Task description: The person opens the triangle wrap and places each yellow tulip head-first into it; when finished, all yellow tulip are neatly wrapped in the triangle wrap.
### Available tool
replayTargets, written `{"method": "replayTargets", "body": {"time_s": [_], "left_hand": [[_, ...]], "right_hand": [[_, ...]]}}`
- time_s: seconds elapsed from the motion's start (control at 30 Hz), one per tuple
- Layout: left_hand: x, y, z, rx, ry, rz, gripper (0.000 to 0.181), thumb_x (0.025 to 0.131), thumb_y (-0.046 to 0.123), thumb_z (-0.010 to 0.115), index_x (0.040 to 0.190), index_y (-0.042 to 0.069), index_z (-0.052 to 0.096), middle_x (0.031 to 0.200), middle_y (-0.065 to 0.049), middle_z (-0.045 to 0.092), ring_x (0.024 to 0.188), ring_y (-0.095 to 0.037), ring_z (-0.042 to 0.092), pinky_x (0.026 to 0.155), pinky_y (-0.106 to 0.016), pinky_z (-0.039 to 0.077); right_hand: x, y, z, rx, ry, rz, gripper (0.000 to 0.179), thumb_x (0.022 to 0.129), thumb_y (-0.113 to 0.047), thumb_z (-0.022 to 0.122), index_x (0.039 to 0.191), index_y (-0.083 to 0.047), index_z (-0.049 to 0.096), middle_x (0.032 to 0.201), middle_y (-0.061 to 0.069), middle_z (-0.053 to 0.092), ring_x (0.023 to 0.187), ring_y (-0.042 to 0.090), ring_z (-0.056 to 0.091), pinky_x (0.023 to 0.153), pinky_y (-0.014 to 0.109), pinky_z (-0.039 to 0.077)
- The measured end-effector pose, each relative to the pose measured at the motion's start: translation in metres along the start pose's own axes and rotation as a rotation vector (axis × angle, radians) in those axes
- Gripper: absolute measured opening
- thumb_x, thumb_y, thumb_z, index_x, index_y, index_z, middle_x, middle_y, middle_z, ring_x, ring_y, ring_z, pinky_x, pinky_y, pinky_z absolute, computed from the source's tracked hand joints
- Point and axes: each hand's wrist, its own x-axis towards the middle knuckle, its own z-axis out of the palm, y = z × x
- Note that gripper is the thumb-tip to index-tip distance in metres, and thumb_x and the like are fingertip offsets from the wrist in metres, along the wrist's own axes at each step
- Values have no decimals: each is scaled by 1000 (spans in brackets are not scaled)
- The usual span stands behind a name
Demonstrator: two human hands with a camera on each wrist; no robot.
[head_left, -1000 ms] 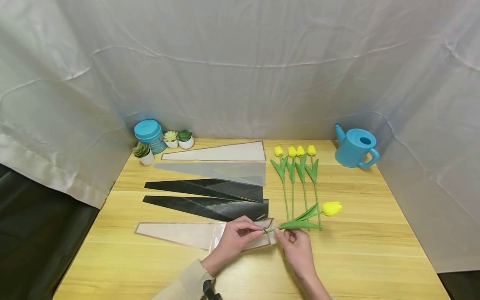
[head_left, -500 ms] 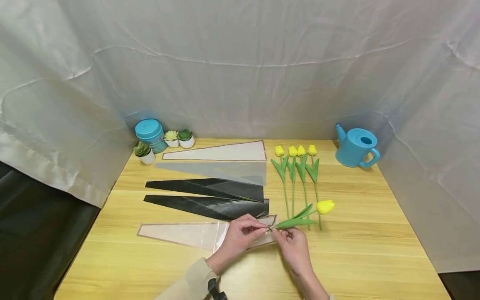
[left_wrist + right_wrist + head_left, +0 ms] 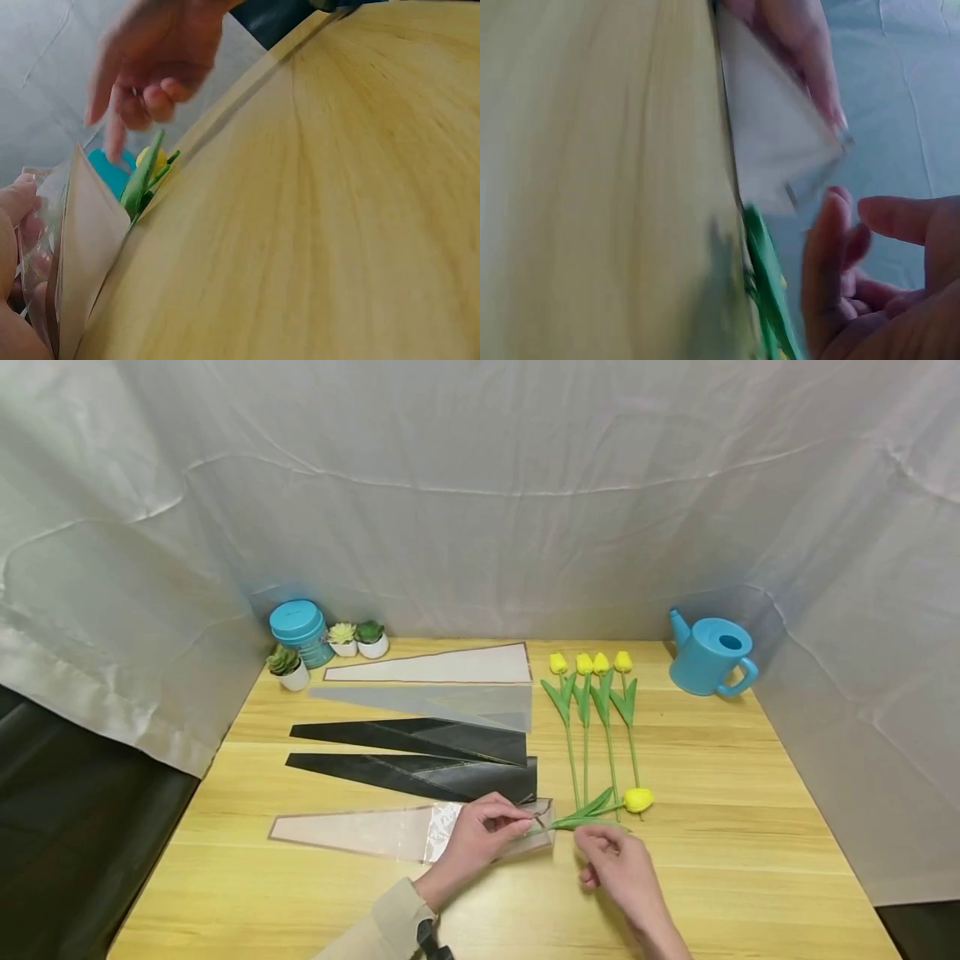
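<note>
My left hand pinches the brown-edged rim at the wide right end of a pale, clear-fronted flower sleeve lying at the front of the table. In the left wrist view the clear film stands away from the pale backing, so the mouth gapes. A yellow artificial tulip lies at this mouth, its stem end inside and its green leaves outside. My right hand hovers just right of it, fingers loosely bent and holding nothing. The right wrist view shows green leaves beside that hand.
Behind the sleeve lie two black sleeves, a grey one and another pale one. Several yellow tulips lie to the right. At the back stand a blue watering can, a blue tin and small potted succulents.
The tulip has shifted left and toward me, its stem end entering the sleeve's mouth. My right hand has let go of it and drawn back to the right. The left hand stays at the rim.
</note>
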Motion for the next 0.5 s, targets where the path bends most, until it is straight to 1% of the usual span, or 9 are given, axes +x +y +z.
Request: {"method": "replayTargets", "body": {"time_s": [0.07,0.1,0.13,0.2,0.27,0.33,0.37,0.43,0.5], "left_hand": [[0,0,1,7,3,12,13,91,19,82,101,12,83,89,-4,72,74,-2,56,64,-21,50],[0,0,1,8,4,18,12,90,19,82,101,12,83,89,-4,72,74,-2,56,63,-21,50],[0,0,2,13,4,26,13,90,19,82,100,12,83,88,-5,72,74,-1,56,63,-22,50],[0,0,2,24,2,27,13,90,19,82,100,12,83,88,-5,71,74,-1,56,63,-22,50],[0,-1,1,38,-2,11,13,89,21,83,100,13,84,87,-3,71,74,-1,56,64,-21,50],[0,0,1,52,-6,-11,13,89,22,83,100,15,84,87,0,71,74,-1,56,65,-20,50],[0,0,1,56,-9,-24,13,89,23,84,100,17,84,87,1,71,75,-2,56,66,-20,49],[0,0,2,66,-20,-42,13,88,25,84,100,19,84,87,3,70,75,-2,56,66,-20,49],[0,0,4,69,-33,-49,13,89,26,84,100,19,84,88,4,71,75,-3,56,67,-21,50]], "right_hand": [[1,-3,-19,-58,28,-87,31,99,-16,70,123,4,67,89,12,65,67,18,65,61,29,59],[3,-5,-29,-98,44,-143,30,99,-17,71,123,1,68,90,11,65,65,16,64,59,28,58],[7,-7,-40,-152,62,-215,27,98,-16,72,120,0,70,91,9,64,69,14,63,62,26,58],[19,-10,-62,-316,97,-371,23,95,-16,76,115,-5,73,95,5,64,77,12,62,68,23,55],[34,-12,-81,-479,112,-516,18,92,-13,80,109,-9,76,100,2,65,89,12,60,78,25,52],[51,-11,-95,-613,89,-639,16,88,-8,82,103,-13,77,103,0,65,102,16,56,89,32,48],[58,-9,-99,-665,59,-683,18,87,-7,83,101,-15,77,104,0,65,104,19,55,89,37,46],[70,-6,-106,-723,-20,-727,19,85,-5,84,98,-17,77,106,0,65,107,23,53,87,43,45],[77,-2,-109,-766,-90,-724,20,84,-7,86,96,-22,77,107,-2,64,105,23,53,83,41,45]]}}
